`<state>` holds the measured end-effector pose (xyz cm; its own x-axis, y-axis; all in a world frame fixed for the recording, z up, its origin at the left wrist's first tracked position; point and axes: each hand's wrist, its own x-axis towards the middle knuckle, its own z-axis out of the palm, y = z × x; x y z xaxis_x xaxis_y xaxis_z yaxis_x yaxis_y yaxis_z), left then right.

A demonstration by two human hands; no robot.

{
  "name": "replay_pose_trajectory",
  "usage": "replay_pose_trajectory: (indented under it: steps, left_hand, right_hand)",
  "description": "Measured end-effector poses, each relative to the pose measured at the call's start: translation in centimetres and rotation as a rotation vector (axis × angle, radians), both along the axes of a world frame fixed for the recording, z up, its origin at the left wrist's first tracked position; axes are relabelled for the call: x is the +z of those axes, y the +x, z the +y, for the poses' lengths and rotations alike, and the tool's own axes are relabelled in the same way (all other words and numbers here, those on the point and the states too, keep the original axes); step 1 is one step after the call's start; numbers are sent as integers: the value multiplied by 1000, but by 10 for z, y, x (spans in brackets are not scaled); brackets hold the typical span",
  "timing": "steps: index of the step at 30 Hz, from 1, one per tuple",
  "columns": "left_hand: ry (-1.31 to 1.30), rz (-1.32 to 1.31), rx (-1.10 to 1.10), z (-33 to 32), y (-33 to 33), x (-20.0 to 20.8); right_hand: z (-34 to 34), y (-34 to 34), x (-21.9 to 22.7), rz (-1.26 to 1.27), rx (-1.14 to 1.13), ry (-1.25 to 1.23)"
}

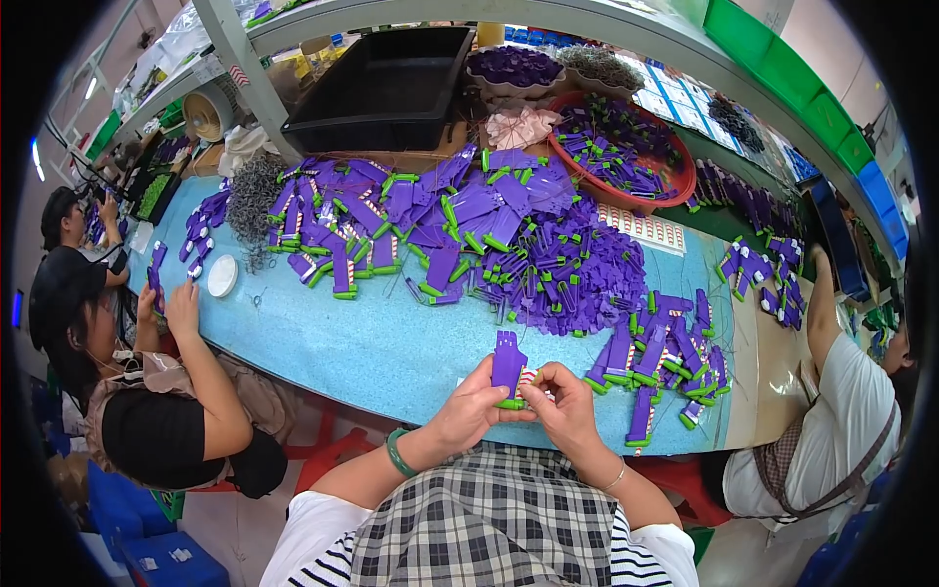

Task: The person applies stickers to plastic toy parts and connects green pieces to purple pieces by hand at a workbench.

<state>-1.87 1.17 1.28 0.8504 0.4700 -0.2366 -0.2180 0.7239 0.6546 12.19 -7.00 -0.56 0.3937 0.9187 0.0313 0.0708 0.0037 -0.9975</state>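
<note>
My left hand (468, 409) grips a flat purple, wing-shaped plastic part (508, 364) with a green lower edge, holding it upright just above the table's near edge. Red and white stripes show on its right side. My right hand (567, 409) is closed in a pinch at that striped side; whether a separate small piece sits between its fingertips is hidden. To the right of my hands lies a group of similar striped parts (650, 347) with green ends. Beyond my hands rises a heap of small purple pieces (587, 269).
More purple and green parts (357, 210) cover the table's far side beside tangled dark wire (256, 201). A red basin (675, 186), a black tray (381, 88) and a small white dish (223, 275) stand around. Co-workers sit at left (147, 411) and right (831, 421).
</note>
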Motion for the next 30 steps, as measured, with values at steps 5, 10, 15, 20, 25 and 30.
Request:
replay_pose_trajectory:
  steps: [5, 10, 15, 20, 25, 30]
  left_hand:
    - [4, -43, -10, -1, -1, -2]
    - [285, 141, -28, -4, 1, -1]
    - [349, 113, -55, -6, 1, -5]
    - [385, 67, -78, -7, -2, -6]
    - [558, 64, -102, -6, -2, -1]
    - [453, 15, -142, -5, -3, 1]
  right_hand:
    - [-2, -1, 1, -44, 10, 22]
    - [-5, 0, -3, -116, 17, 35]
    - [-3, 0, 10, -274, -55, 96]
    - [-1, 3, 20, -548, -105, 261]
    - [-2, 7, 24, -679, -85, 334]
    - [-2, 13, 22, -459, 65, 104]
